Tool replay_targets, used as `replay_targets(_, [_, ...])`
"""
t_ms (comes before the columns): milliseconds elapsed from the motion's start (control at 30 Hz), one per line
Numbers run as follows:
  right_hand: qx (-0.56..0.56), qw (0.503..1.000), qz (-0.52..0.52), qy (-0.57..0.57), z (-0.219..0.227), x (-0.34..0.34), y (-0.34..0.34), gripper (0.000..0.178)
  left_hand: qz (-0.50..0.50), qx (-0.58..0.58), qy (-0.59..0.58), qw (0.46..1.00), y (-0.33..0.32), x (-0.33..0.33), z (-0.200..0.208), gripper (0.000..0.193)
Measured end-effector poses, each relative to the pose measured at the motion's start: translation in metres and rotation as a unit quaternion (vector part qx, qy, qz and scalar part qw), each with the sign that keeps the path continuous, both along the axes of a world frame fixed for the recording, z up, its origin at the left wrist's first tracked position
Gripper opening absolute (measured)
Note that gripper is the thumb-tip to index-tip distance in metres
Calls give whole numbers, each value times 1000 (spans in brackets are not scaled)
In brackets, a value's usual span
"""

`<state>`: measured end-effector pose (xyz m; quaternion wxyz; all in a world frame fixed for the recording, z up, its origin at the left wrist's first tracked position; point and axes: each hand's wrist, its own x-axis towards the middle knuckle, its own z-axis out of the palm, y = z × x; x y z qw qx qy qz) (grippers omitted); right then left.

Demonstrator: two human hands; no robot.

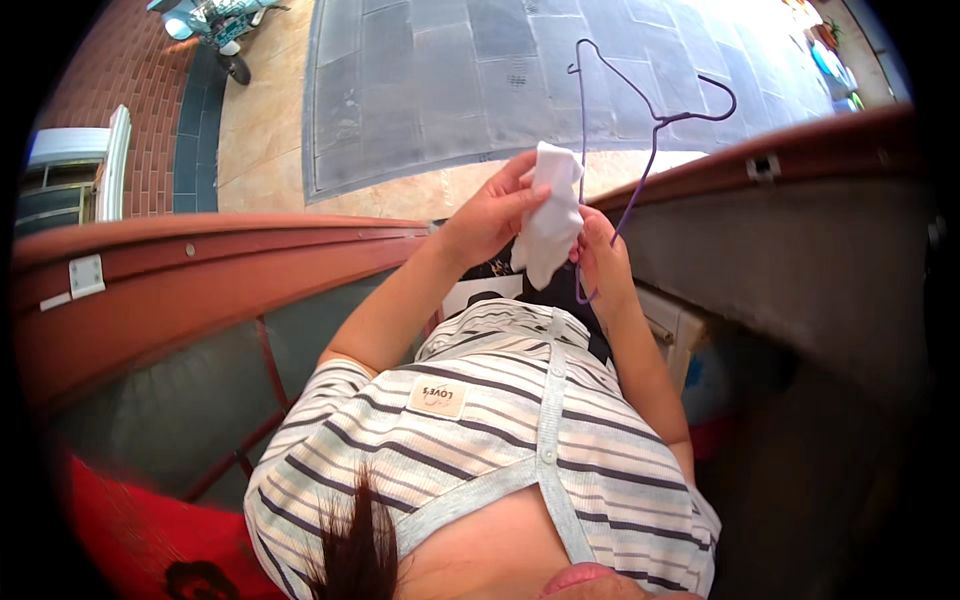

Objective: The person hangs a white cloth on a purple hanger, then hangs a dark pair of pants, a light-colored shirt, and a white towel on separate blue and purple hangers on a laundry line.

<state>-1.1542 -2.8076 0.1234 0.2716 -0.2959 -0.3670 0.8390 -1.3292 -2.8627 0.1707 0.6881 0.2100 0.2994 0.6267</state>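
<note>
In front of my chest, my left hand (487, 217) pinches a small white cloth (553, 215), sock-like in shape, between thumb and fingers. The cloth hangs down limp, with its upper end above my thumb. My right hand (606, 262) is closed on the lower part of a thin purple clothes hanger (636, 190). The hanger's hook points away to the upper right, and one side of it passes behind the cloth. My right fingertips are close against the cloth's right edge; whether they also grip it, I cannot tell.
Reddish-brown door leaves (330, 241) stand on both sides of me. Beyond the threshold lies grey tiled paving (430, 90) with a beige border. A light-blue two-wheeler (215, 25) is parked at the far left, by a brick wall (130, 75).
</note>
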Motion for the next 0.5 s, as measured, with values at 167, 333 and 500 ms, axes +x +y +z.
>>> replay_targets(167, [-80,996,38,3,22,-89,86,12,68,-58,90,992,53,-66,8,44])
replay_targets(333, [28,999,0,-32,27,-152,183,15,170,-124,243,947,116,-151,6,29])
replay_targets(500, [40,998,33,-30,38,-230,271,18,240,-115,339,902,173,-225,-10,18])
